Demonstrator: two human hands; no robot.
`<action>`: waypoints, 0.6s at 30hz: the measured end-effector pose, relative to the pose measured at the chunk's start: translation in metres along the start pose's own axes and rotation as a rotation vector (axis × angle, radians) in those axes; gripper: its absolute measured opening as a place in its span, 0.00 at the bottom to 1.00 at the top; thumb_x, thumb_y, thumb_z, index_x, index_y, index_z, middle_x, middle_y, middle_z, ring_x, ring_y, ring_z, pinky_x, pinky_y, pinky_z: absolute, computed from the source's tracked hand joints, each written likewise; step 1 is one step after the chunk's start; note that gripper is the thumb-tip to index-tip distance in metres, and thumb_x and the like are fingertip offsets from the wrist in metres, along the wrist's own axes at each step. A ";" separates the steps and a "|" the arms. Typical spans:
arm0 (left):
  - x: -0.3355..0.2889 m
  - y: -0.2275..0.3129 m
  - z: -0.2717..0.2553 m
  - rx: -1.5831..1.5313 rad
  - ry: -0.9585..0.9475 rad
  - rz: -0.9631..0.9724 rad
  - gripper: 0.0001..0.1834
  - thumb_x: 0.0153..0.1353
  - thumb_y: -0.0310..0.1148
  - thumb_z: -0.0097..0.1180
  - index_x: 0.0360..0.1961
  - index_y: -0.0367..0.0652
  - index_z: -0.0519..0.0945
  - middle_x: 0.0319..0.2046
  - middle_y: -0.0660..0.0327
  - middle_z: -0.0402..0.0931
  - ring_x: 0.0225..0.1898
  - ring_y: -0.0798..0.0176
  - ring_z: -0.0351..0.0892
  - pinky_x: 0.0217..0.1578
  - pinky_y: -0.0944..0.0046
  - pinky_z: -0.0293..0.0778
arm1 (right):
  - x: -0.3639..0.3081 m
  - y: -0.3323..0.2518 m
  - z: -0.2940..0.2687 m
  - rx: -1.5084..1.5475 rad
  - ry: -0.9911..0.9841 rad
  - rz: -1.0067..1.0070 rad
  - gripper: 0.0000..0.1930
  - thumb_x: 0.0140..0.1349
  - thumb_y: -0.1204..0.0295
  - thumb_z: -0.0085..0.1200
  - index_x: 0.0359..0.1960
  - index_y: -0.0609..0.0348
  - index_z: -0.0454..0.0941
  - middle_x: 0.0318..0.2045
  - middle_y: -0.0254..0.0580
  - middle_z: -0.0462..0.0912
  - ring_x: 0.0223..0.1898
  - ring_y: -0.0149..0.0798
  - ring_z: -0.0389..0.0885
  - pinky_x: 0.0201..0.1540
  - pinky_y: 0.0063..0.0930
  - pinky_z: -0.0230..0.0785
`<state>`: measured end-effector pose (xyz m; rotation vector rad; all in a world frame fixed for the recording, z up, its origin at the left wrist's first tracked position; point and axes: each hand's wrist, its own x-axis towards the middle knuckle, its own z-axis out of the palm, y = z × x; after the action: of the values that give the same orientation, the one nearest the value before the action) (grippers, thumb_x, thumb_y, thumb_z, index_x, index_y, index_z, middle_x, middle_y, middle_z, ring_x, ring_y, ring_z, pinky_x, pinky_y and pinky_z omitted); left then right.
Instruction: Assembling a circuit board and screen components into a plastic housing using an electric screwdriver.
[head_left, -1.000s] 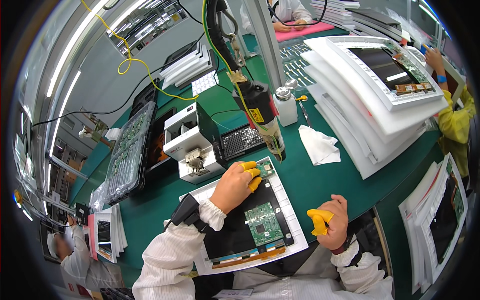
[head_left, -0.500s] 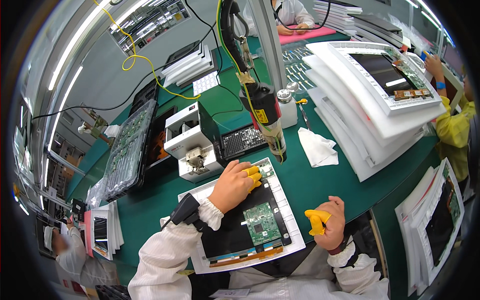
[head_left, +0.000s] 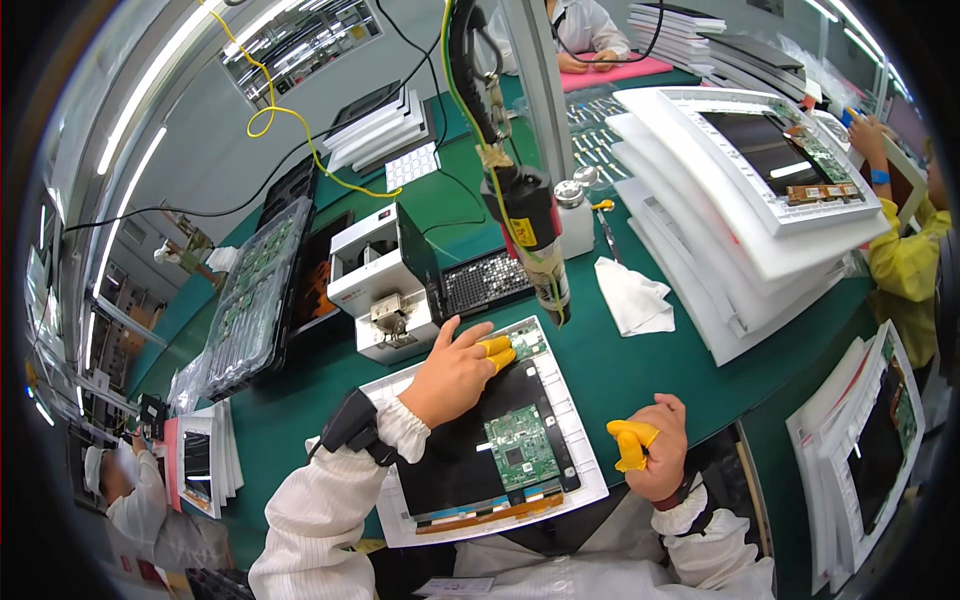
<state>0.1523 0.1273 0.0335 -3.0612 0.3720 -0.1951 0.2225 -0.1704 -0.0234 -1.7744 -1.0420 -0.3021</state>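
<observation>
Left hand (head_left: 455, 375) presses flat on the black panel with a green circuit board (head_left: 520, 447); right hand (head_left: 658, 450) is fisted, empty. Looks stiff but fragile, so grab by the edges.

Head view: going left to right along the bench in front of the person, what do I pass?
Component tray → white machine → left hand → hanging screwdriver → white cloth → right hand → foam tray stack.
</observation>
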 end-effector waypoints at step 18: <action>0.011 0.012 -0.031 -0.308 0.079 -0.078 0.15 0.52 0.23 0.48 0.40 0.39 0.81 0.34 0.45 0.78 0.39 0.45 0.77 0.44 0.55 0.73 | -0.016 -0.001 0.006 -0.091 0.049 0.067 0.08 0.49 0.74 0.53 0.31 0.57 0.81 0.27 0.40 0.78 0.34 0.45 0.75 0.50 0.38 0.61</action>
<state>0.1561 0.1123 0.0650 -3.3831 0.3136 -0.2886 0.2106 -0.1731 -0.0354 -1.8698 -0.9446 -0.3540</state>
